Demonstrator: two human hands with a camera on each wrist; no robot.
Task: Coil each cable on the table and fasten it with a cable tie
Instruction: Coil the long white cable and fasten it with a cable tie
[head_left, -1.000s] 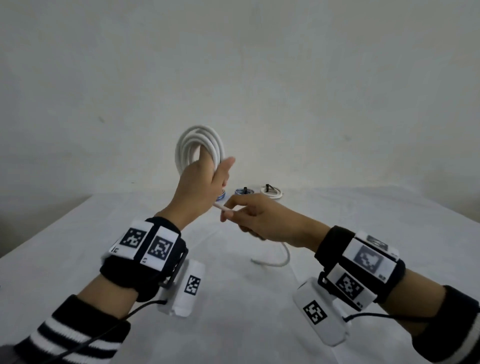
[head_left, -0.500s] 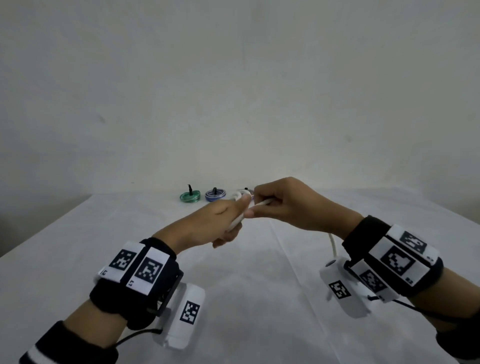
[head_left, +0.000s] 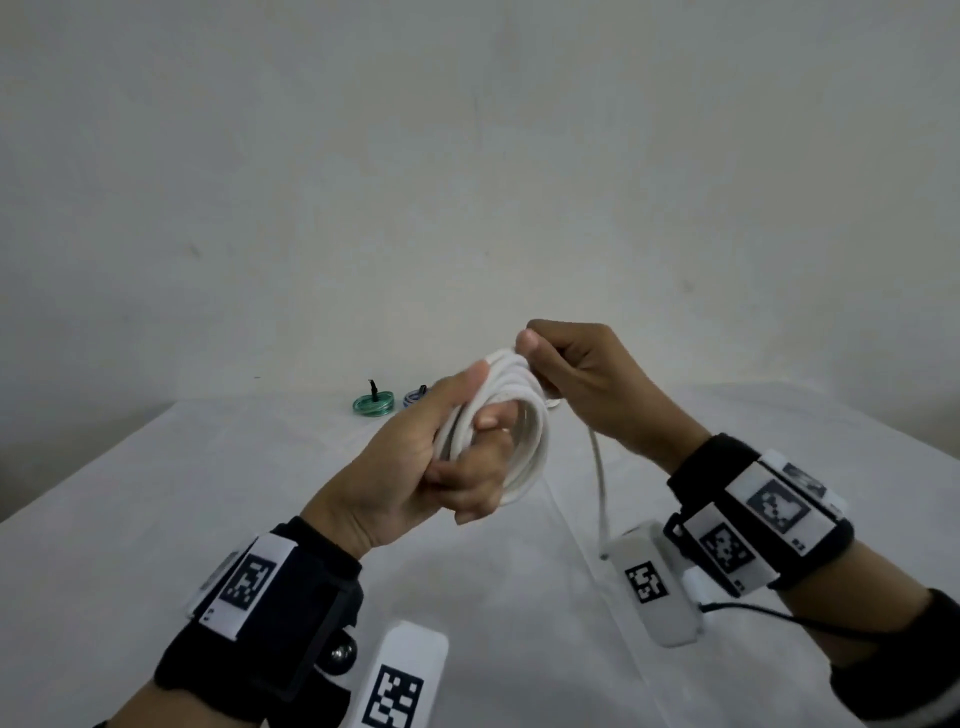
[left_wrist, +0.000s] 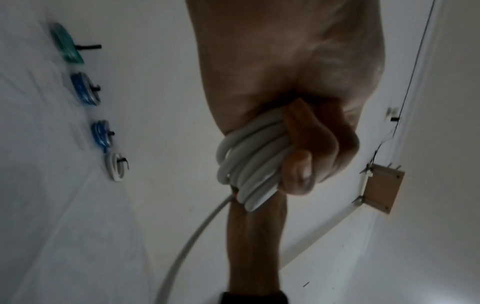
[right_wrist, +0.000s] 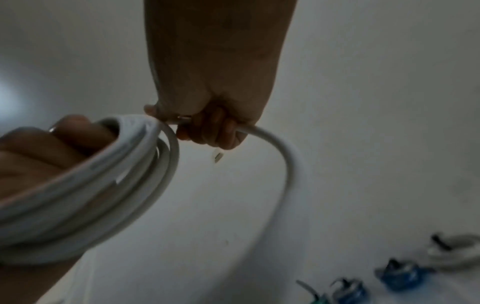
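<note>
A white cable (head_left: 524, 441) is wound into several loops above the table. My left hand (head_left: 441, 457) grips the coil, fingers curled through its loops, thumb on top; the same white coil (left_wrist: 249, 164) sits in that fist in the left wrist view. My right hand (head_left: 576, 379) pinches the cable's loose strand at the top of the coil. That free tail (head_left: 600, 483) hangs down toward my right wrist. In the right wrist view the strand (right_wrist: 283, 152) arcs out of my right hand's (right_wrist: 207, 127) fingers beside the coil (right_wrist: 109, 189).
Along the table's far edge lie tied coils: a green one (head_left: 372, 404), blue ones (left_wrist: 84, 88) (left_wrist: 101, 134) and a white one (left_wrist: 115, 165), each with a black tie. The white table (head_left: 208, 493) spreads below both hands. A wall stands behind.
Both hands have swung through a winding turn; the coil, upright a second ago and hidden half a second ago, now faces me. My right hand has risen to the coil's top.
</note>
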